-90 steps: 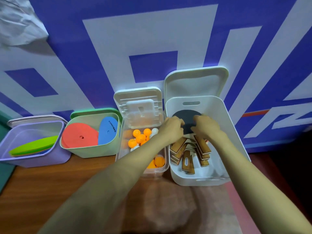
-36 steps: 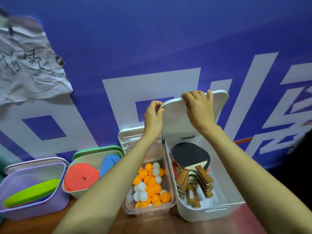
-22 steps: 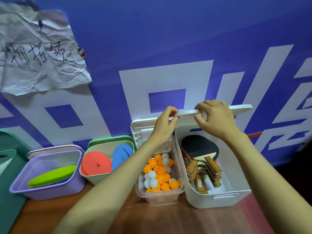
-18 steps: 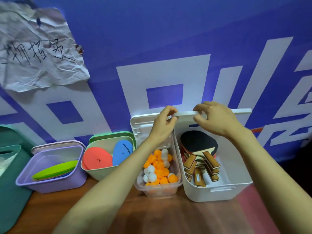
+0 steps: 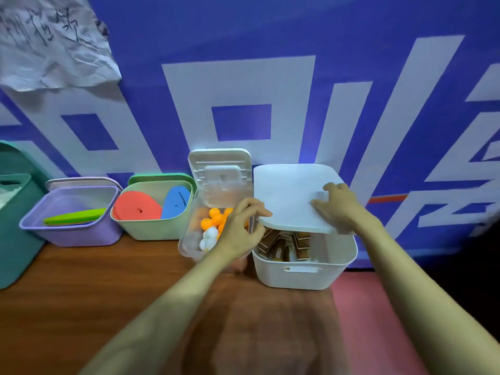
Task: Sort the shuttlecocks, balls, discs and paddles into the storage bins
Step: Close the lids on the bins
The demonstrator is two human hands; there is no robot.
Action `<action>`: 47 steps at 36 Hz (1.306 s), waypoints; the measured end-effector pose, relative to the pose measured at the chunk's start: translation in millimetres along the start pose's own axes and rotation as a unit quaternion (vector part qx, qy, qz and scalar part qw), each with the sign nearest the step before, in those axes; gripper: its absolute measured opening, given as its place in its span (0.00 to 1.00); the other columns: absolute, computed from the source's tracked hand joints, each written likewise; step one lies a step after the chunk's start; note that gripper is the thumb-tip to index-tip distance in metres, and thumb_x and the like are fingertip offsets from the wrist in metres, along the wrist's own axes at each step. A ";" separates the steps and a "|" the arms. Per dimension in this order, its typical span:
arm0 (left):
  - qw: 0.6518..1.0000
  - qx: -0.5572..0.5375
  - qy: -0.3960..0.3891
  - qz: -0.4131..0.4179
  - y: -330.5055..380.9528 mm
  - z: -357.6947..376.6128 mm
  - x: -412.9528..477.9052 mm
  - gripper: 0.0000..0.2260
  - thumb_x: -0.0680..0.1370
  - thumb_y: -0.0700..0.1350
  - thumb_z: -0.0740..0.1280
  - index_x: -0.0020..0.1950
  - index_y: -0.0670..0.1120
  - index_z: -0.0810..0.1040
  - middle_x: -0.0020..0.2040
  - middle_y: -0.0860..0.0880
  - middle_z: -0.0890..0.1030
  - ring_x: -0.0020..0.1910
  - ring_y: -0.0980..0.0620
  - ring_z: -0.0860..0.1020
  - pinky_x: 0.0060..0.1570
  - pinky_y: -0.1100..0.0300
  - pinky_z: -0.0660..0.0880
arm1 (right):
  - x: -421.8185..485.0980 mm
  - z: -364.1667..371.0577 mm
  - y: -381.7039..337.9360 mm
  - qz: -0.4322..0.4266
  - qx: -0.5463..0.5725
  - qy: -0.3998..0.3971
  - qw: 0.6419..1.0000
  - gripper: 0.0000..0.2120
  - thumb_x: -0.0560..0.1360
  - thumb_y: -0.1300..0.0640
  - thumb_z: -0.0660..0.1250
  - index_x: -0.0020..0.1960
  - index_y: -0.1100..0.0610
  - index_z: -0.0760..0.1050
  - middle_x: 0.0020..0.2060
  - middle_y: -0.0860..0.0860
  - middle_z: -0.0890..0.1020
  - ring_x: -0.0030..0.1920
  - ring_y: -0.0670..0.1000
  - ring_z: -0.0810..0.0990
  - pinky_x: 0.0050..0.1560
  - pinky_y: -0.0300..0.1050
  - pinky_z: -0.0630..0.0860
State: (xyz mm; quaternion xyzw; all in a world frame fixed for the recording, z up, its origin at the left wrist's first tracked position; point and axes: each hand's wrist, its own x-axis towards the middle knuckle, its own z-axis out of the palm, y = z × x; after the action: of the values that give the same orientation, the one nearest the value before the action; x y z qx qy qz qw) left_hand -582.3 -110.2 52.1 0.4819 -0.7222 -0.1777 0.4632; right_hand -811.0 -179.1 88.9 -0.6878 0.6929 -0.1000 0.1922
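The white bin stands at the right with several paddles inside; only their wooden handles show. Its white lid lies almost flat over the bin, front edge still a little raised. My left hand pinches the lid's front left corner with curled fingers. My right hand rests flat on top of the lid. Left of it, a clear bin holds orange and white balls, and its lid leans upright against the wall.
A pale green bin holds a red disc and a blue disc. A purple bin holds a lime green disc. A teal bin stands at the far left. All sit on a wooden floor against a blue wall.
Both hands have swung the white lid down from upright against the wall to nearly flat over the paddle bin. The paddle faces are now covered.
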 end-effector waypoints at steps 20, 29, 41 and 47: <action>0.935 -0.026 0.111 -0.335 16.2 54.3 -47.7 0.13 0.75 0.35 0.64 0.57 0.47 0.69 0.58 0.51 0.64 0.59 0.51 0.68 0.62 0.58 0.66 | 8.9 36.6 54.1 0.099 0.211 -0.001 0.972 0.41 0.68 0.45 0.73 0.72 0.58 0.56 0.65 0.57 0.69 0.62 0.60 0.72 0.59 0.57 0.72; 0.908 -0.073 0.116 -0.397 19.7 65.1 -55.7 0.19 0.74 0.34 0.65 0.63 0.44 0.66 0.60 0.50 0.63 0.61 0.50 0.68 0.55 0.62 0.64 | 8.6 32.0 55.3 0.098 0.206 -0.001 0.974 0.37 0.70 0.46 0.71 0.71 0.56 0.57 0.64 0.56 0.70 0.60 0.59 0.72 0.55 0.55 0.71; 0.889 -0.176 0.131 -0.402 15.5 65.8 -48.4 0.16 0.76 0.37 0.63 0.60 0.51 0.67 0.56 0.54 0.75 0.55 0.56 0.75 0.54 0.63 0.73 | 3.0 27.1 48.6 0.096 0.194 -0.001 0.976 0.35 0.72 0.48 0.70 0.71 0.59 0.58 0.64 0.57 0.70 0.60 0.60 0.72 0.54 0.54 0.71; 0.896 -0.173 0.089 -0.399 3.9 60.4 -36.8 0.17 0.77 0.38 0.63 0.66 0.45 0.73 0.58 0.51 0.80 0.58 0.53 0.77 0.59 0.56 0.75 | -5.0 20.9 47.3 0.097 0.191 0.005 0.977 0.34 0.72 0.49 0.70 0.72 0.59 0.59 0.66 0.58 0.70 0.62 0.60 0.71 0.57 0.55 0.70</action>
State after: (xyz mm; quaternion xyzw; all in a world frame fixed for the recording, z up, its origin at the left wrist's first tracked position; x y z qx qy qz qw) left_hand -631.2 -88.2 5.8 0.6557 -0.3827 -0.4264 0.4917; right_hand -846.0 -169.9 51.6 -0.5670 0.7255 -0.2149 0.3255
